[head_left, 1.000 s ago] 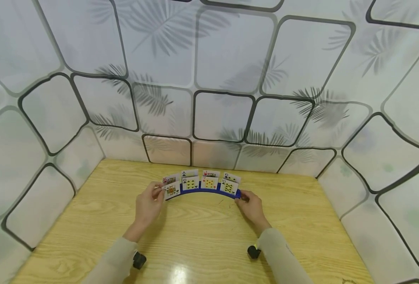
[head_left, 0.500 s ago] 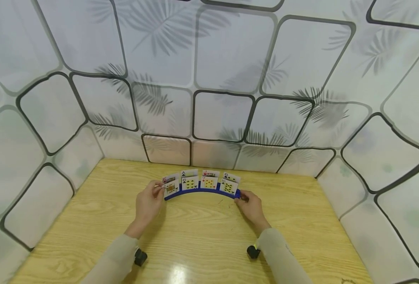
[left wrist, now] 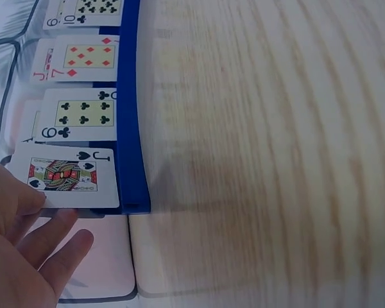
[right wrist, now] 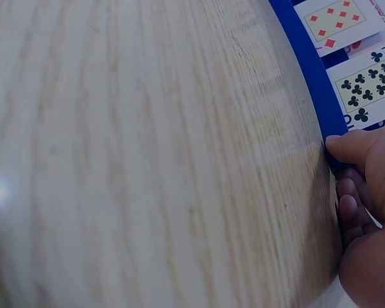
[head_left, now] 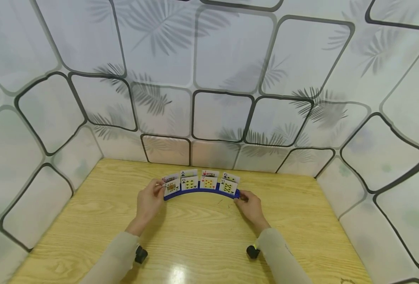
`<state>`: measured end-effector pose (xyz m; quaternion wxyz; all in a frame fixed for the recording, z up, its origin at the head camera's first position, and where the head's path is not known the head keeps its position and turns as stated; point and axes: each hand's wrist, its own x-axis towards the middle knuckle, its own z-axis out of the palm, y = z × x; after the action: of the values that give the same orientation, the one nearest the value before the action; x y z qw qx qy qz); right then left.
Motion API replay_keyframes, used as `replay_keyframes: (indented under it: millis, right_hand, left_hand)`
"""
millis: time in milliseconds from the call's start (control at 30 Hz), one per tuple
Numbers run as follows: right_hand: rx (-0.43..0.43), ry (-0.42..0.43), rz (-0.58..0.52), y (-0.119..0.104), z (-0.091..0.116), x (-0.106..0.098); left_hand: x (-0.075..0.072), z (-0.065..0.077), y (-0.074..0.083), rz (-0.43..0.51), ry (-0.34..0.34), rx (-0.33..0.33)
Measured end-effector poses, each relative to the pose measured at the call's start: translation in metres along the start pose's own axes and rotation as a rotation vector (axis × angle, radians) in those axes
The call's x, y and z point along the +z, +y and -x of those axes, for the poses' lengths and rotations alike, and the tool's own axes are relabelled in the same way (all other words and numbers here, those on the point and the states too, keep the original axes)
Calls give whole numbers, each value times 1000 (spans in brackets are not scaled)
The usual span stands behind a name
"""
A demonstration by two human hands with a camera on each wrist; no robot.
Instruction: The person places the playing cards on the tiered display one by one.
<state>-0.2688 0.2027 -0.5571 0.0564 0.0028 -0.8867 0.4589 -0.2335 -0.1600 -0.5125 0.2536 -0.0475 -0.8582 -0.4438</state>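
Note:
A curved blue card holder (head_left: 199, 191) stands on the table with two rows of playing cards in it. At its left end my left hand (head_left: 149, 201) pinches the jack of spades (left wrist: 64, 176), thumb over the card's edge. The other front cards are the six of clubs (left wrist: 83, 114), the seven of diamonds (left wrist: 86, 59) and the ten of clubs (right wrist: 369, 83). Behind them the back cards are partly covered. My right hand (head_left: 251, 207) grips the holder's right end, its thumb (right wrist: 350, 146) on the blue rim.
The wooden table (head_left: 198, 232) extends in front of the holder and to both sides. Behind the holder rises a patterned fabric wall (head_left: 220, 114), with more of it at left and right. A black wrist camera (head_left: 253, 251) hangs by the right sleeve, another by the left.
The jack of spades has shifted slightly at the holder's left end, where more of the blue edge now shows below it. The right hand keeps its grip in nearly the same place.

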Motion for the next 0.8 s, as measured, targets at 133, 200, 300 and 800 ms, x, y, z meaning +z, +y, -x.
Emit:
replay_keyframes:
  millis: [133, 200, 300, 800]
  right_hand:
    - [-2, -1, -3, -1, 0, 0]
    - [0, -1, -7, -1, 0, 0]
    - [0, 1, -10, -1, 0, -1]
    - [14, -5, -9, -2, 0, -1]
  left_hand:
    - [0, -2, 1, 2, -3, -9]
    - [0, -3, 1, -4, -9, -10]
    - [0, -3, 0, -19, -17, -5]
    - [2, 2, -4, -10, -54, -3]
